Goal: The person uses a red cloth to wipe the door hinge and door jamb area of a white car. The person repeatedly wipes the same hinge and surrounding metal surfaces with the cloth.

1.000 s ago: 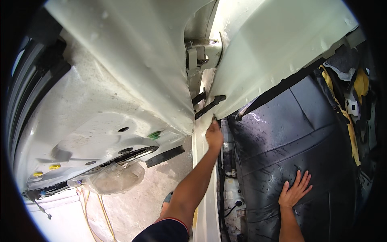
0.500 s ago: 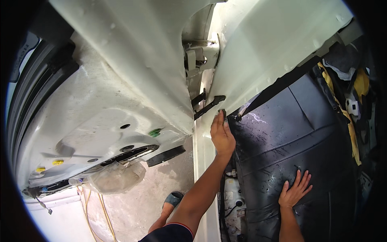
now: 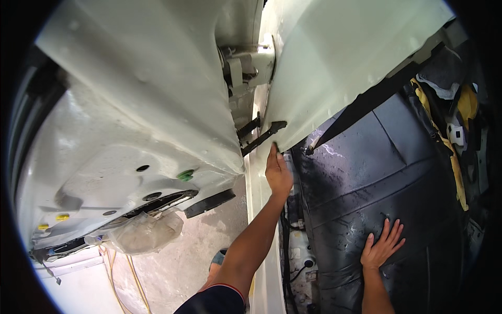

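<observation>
While the left hand [image 3: 278,175] sits at roughly the middle of the shot, fingers straight and pressed flat along the edge where the white door sill [image 3: 257,209] meets the black floor mat [image 3: 376,178], it isn't gripping anything, just resting against that seam with the fingertips pointing up toward 12 o'clock. Right above the fingertips there's a black door check strap [image 3: 264,137] sticking out from under the white body panel [image 3: 334,68].

Down at about 4 o'clock the right hand [image 3: 381,248] is spread wide open, all 5 fingers fanned out, palm flat on the mat. Nothing held there either, it's just planted on the surface.

The mat itself fills most of the right side, dusty and creased, with a dark strip [image 3: 376,97] running diagonally across its upper edge toward 2 o'clock. Over at 3 o'clock you can see a yellow wiring harness [image 3: 454,157] with white connectors.

The open white car door [image 3: 130,115] takes up the whole left half, with a green plug [image 3: 184,175] and a couple of yellow clips [image 3: 63,216] on its lower face, plus a crumpled clear plastic sheet [image 3: 144,233] hanging at 8 o'clock. Bare concrete floor [image 3: 193,256] shows at 6 o'clock, with a foot in a sandal [image 3: 218,259] on it.
</observation>
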{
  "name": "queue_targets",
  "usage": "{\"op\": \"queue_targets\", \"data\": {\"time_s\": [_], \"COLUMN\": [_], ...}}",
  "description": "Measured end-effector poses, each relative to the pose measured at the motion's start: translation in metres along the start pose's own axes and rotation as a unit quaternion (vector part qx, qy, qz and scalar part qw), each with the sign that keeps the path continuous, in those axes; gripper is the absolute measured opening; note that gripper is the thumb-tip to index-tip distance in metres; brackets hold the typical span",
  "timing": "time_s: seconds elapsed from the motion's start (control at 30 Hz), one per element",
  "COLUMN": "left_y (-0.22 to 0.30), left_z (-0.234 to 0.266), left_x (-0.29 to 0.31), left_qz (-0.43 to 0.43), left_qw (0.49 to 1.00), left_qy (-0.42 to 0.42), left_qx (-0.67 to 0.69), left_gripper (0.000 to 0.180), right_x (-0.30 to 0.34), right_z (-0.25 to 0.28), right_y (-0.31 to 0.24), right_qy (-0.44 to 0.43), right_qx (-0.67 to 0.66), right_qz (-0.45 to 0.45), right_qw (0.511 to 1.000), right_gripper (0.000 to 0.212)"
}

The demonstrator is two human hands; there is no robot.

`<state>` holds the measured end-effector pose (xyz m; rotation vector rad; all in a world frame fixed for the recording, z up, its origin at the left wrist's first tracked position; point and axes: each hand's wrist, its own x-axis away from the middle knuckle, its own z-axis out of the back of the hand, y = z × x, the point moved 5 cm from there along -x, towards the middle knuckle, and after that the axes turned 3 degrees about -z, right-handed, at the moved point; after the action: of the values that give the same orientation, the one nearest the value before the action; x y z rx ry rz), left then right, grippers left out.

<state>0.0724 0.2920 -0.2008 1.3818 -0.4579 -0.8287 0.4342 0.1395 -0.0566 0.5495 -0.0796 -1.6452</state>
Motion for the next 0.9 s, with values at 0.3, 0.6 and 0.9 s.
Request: {"op": "queue_targets", "data": {"time_s": [0.3, 0.6, 0.9], "left_y": [0.022, 0.05, -0.019], "left_z": [0.002, 0.002, 0.005], "left_x": [0.004, 0.011, 0.006], "left_qz": [-0.118, -0.12, 0.051], "left_qw": [0.992, 0.992, 0.995], "left_qy": [0.048, 0.018, -0.061], "left_qx": [-0.022, -0.027, -0.064], "left_gripper": [0.046, 0.046, 0.043], "right_x": [-0.001, 0.002, 0.001], "right_z": [0.002, -0.007, -0.005], "right_y": [-0.002, 0.003, 0.002], "right_qy": [0.014, -0.033, -0.015], "right_qx": [0.014, 0.026, 0.016], "right_qz": [0.012, -0.011, -0.005], "right_qw": [1.0, 0.999, 1.0], "right_gripper": [0.064, 0.065, 0.064]}}
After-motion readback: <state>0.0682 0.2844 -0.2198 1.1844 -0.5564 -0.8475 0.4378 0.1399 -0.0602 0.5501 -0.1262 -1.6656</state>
